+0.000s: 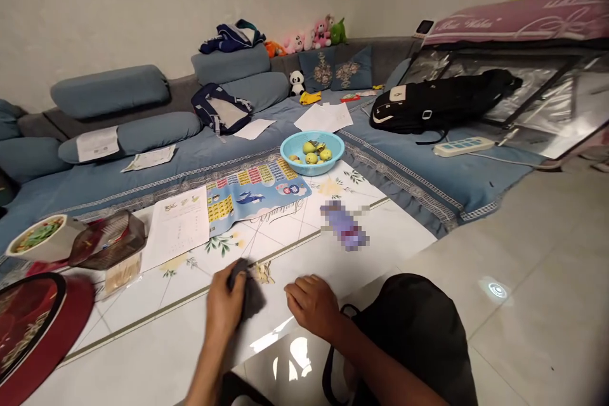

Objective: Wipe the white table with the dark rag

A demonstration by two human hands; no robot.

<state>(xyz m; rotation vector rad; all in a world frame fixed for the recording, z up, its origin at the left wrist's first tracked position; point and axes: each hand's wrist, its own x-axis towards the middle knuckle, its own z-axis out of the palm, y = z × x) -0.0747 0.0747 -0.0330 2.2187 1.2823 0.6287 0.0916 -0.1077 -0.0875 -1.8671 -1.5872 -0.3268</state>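
Observation:
My left hand (227, 301) is closed around a dark grey cloth (252, 300), which hangs down to the white tabletop (290, 254). Just right of the cloth lies a small heap of pale shells or peelings (264, 272). My right hand (313, 306) is held near the table's front edge with its fingers curled in, and no object shows in it. Beyond the hands, a purple item (346, 226), blurred out by pixels, rests on the table.
A blue basin (313, 153) with several yellow-green fruits stands at the table's far corner. A printed blue chart (257, 193) and a paper sheet (178, 225) lie left. A brown basket (111, 238), toothpicks (122, 274) and a red round box (78, 304) are further left. A black bag (413, 336) is nearby.

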